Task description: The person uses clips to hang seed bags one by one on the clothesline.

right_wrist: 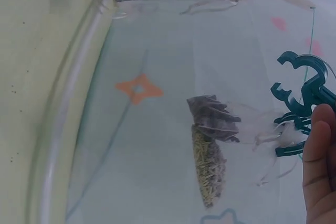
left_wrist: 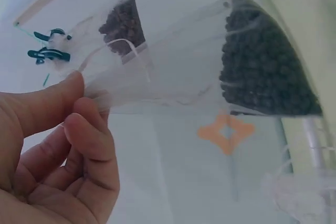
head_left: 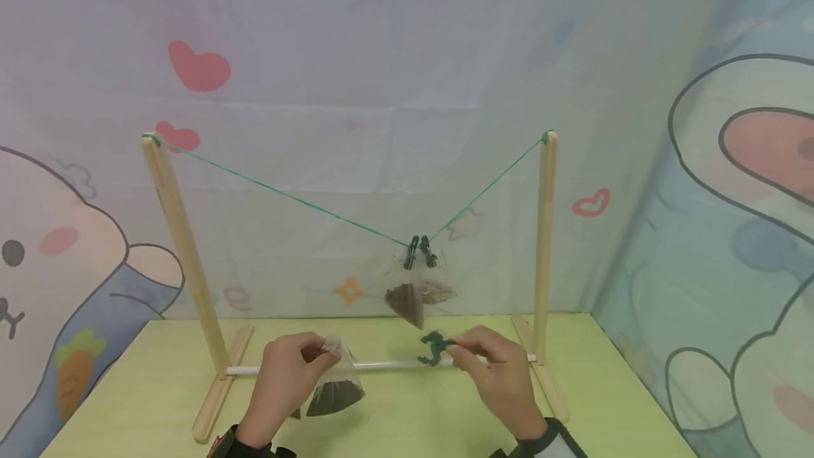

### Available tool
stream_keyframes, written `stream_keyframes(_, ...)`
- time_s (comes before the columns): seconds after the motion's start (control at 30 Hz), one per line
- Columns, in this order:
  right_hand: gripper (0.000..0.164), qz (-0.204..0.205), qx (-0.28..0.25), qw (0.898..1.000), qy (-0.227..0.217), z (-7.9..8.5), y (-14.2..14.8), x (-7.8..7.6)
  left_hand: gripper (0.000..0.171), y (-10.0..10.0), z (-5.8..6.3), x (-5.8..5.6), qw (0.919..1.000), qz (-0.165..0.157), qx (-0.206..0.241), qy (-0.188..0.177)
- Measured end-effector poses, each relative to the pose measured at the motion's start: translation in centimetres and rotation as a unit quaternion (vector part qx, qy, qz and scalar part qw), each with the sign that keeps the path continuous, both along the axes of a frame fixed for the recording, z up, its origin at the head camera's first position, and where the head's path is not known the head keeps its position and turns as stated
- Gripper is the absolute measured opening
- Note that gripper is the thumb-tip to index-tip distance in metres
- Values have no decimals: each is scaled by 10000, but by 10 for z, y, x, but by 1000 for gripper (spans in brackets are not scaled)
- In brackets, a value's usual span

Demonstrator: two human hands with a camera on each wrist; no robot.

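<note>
My left hand (head_left: pixel 289 377) pinches the gathered top of a see-through drawstring pouch (head_left: pixel 335 396), with black pellets filling its bottom. The pouch hangs above the table. In the left wrist view its loose drawstring crosses the clear fabric. My right hand (head_left: pixel 499 377) pinches the handles of a dark green clip (head_left: pixel 434 348), whose jaws stand apart with nothing between them. Behind and between the hands, a pouch of brown bits (head_left: pixel 404 302) and a pouch of pale, straw-like bits (head_left: pixel 437 292) hang from a green string by two green clips (head_left: pixel 411 253).
The green string (head_left: pixel 286 194) sags between two wooden posts (head_left: pixel 547 246), joined low down by a white rod (head_left: pixel 394 365). The frame stands on a pale yellow-green table (head_left: pixel 407 423). A printed cloth (head_left: pixel 356 90) hangs behind. Part of something brown (head_left: pixel 295 413) shows beside the left wrist.
</note>
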State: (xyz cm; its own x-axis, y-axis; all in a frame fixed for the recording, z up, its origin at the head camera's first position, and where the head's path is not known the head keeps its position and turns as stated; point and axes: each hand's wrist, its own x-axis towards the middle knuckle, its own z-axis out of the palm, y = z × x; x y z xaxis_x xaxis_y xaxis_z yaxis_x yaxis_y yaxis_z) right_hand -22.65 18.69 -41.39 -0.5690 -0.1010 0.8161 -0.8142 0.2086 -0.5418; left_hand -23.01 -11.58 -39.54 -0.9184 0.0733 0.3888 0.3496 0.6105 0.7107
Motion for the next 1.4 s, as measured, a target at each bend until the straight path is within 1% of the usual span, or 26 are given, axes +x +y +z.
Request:
stream_keyframes(0.07, 26, 74, -4, 9997, 226, 8, -3, -4, 5, 4, 6, -2, 9999, -94, 129, 45)
stream_keyframes(0.13, 28, 56, 43, 9992, 402, 16, -7, -8, 5, 7, 12, -4, 9995, -177, 254, 94)
stream_keyframes(0.23, 29, 85, 90, 9968, 794, 29, -12, -13, 4, 11, 22, -8, 9983, -319, 456, 159)
stream_keyframes(0.37, 28, -1, 180, 9926, 1205, 47, -17, -22, 5, 13, 34, -14, 9966, -495, 622, 232)
stream_keyframes(0.47, 26, -146, 254, 9905, 1342, 62, -21, -28, 10, 14, 40, -20, 9948, -665, 692, 337)
stream_keyframes(0.53, 25, -221, 282, 9901, 1357, 71, -24, -31, 15, 14, 41, -26, 9926, -802, 770, 498)
stream_keyframes(0.63, 23, -295, 340, 9891, 1404, 83, -29, -37, 25, 13, 39, -37, 9858, -1077, 902, 923)
stream_keyframes(0.67, 23, -322, 365, 9880, 1468, 87, -31, -39, 25, 12, 32, -48, 9797, -1273, 1029, 1161)
stream_keyframes(0.73, 21, -365, 405, 9860, 1575, 95, -34, -45, 29, 12, 32, -55, 9761, -1352, 1106, 1296)
stream_keyframes(0.77, 20, -428, 448, 9846, 1635, 98, -35, -48, 28, 14, 34, -58, 9750, -1381, 1145, 1309)
stream_keyframes(0.8, 19, -474, 469, 9840, 1650, 102, -35, -51, 28, 15, 37, -59, 9760, -1371, 1151, 1244)
stream_keyframes(0.87, 17, -570, 525, 9836, 1630, 108, -36, -56, 25, 19, 44, -61, 9770, -1337, 1220, 1131)
stream_keyframes(0.9, 16, -603, 547, 9843, 1565, 111, -36, -59, 25, 23, 56, -53, 9817, -1193, 1168, 911)
stream_keyframes(1.03, 12, -763, 698, 9854, 1354, 122, -36, -66, 19, 33, 69, -57, 9848, -1123, 1213, 531)
stream_keyframes(1.1, 10, -827, 778, 9855, 1261, 128, -36, -68, 18, 37, 72, -61, 9855, -1094, 1226, 424)
stream_keyframes(1.17, 8, -897, 863, 9858, 1128, 132, -37, -70, 17, 40, 73, -66, 9860, -1045, 1235, 397)
stream_keyframes(1.3, 4, -868, 1000, 9894, 602, 139, -39, -76, 18, 43, 76, -74, 9865, -938, 1268, 442)
stream_keyframes(1.4, 4, -825, 1119, 9901, 201, 141, -41, -80, 19, 45, 77, -79, 9861, -917, 1310, 442)
